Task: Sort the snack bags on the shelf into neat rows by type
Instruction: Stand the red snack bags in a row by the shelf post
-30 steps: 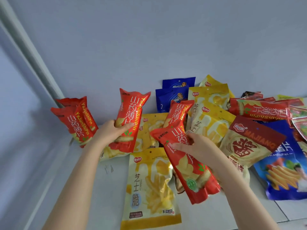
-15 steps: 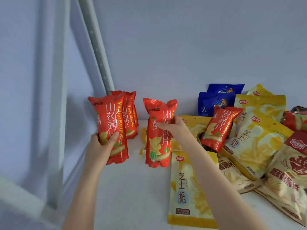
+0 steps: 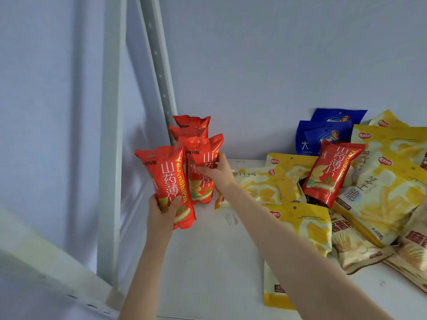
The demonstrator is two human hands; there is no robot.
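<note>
My left hand point(image 3: 163, 214) grips an upright red snack bag point(image 3: 167, 179) by its lower part, near the shelf's left side. My right hand point(image 3: 216, 173) holds a second red bag point(image 3: 200, 162) upright just behind and to the right of it. Two more red bags point(image 3: 190, 127) stand in the back left corner against the post. Another red bag point(image 3: 331, 172) leans on the pile at the right. Yellow bags point(image 3: 390, 181) and blue bags point(image 3: 328, 132) lie heaped on the right.
The white shelf board point(image 3: 208, 262) is bare in front of the red bags. A perforated grey upright post point(image 3: 157, 65) and a white frame post point(image 3: 113, 135) stand on the left. The pale wall point(image 3: 277, 65) closes the back.
Both hands carried their red bags left and back towards the corner. The right hand's bag now stands close behind the left hand's bag, just in front of the two corner bags.
</note>
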